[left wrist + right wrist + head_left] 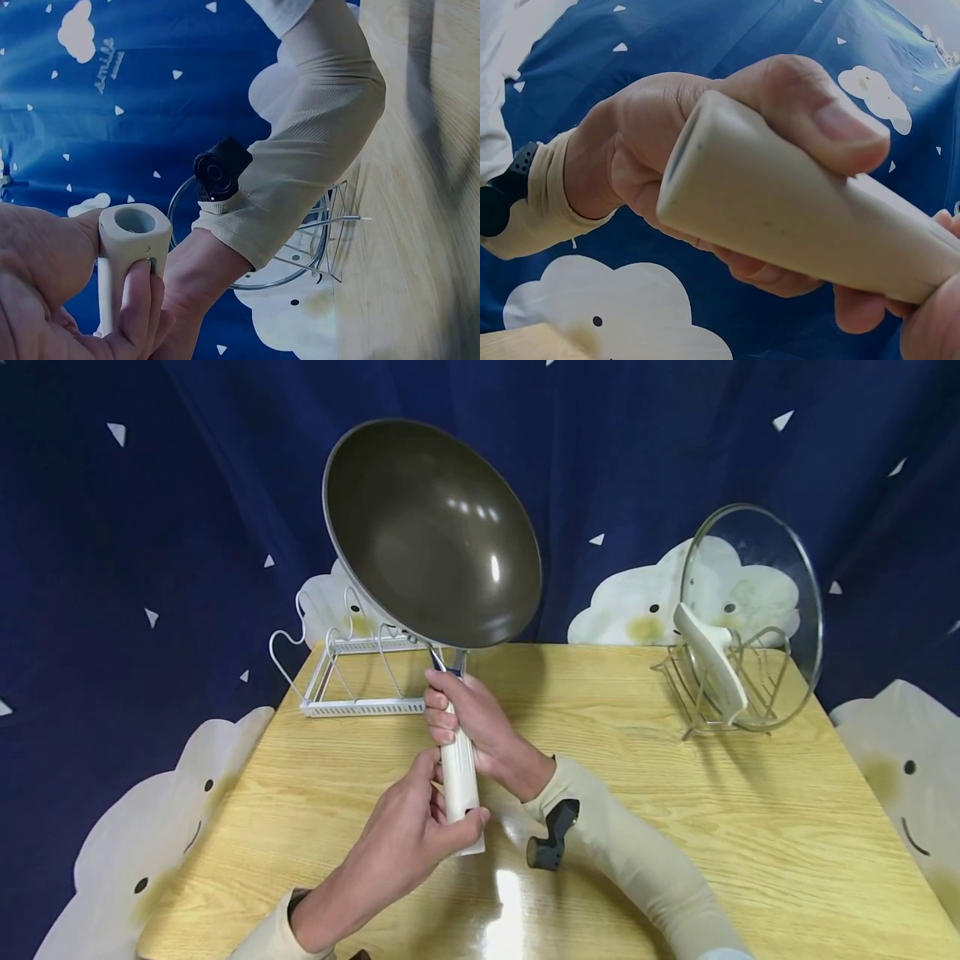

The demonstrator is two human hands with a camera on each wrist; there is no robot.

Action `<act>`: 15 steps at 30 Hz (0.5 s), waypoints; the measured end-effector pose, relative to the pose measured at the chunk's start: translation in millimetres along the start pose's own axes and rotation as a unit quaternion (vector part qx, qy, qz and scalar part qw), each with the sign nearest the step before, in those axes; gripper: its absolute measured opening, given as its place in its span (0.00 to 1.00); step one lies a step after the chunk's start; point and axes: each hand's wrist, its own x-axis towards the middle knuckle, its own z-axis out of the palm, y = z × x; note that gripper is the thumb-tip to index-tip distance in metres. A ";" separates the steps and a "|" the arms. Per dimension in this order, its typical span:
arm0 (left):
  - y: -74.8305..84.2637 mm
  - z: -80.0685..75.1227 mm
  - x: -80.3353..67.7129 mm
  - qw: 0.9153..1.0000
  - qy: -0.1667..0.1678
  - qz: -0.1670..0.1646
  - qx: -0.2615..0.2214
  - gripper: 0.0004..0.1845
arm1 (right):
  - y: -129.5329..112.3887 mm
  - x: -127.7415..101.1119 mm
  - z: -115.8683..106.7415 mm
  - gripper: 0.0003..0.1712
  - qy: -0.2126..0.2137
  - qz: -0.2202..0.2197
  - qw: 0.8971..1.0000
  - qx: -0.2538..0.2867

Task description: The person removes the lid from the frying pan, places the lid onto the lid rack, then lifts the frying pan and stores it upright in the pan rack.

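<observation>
A dark non-stick wok (435, 535) is held up above the wooden table (675, 827), tilted so its inside faces me. Its cream handle (459, 777) points down toward me. My right hand (472, 727) grips the upper part of the handle, just under the metal neck. My left hand (408, 839) holds the handle's lower end, thumb across it. In the left wrist view the hollow handle end (131, 232) sits in my left hand (45, 285). The right wrist view shows the handle (795, 217) with the left hand (667, 135) wrapped round its end.
A white wire pan rack (352, 685) stands at the table's back left, behind the wok. At the back right a glass lid (750, 610) with a cream handle leans in a metal wire rack (705, 693). A blue curtain with cloud shapes surrounds the table.
</observation>
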 end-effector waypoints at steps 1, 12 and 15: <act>-0.2 0.0 0.4 1.000 0.004 0.001 0.002 0.25 | 0.0 1.1 0.3 0.19 -0.002 -0.001 1.000 -0.001; -3.2 3.1 0.3 0.999 0.036 -0.006 0.001 0.28 | 0.5 8.7 1.8 0.21 -0.037 -0.001 0.999 0.005; -4.8 4.5 0.5 0.999 0.047 -0.006 -0.004 0.28 | 0.4 10.6 2.5 0.21 -0.059 -0.001 0.998 0.019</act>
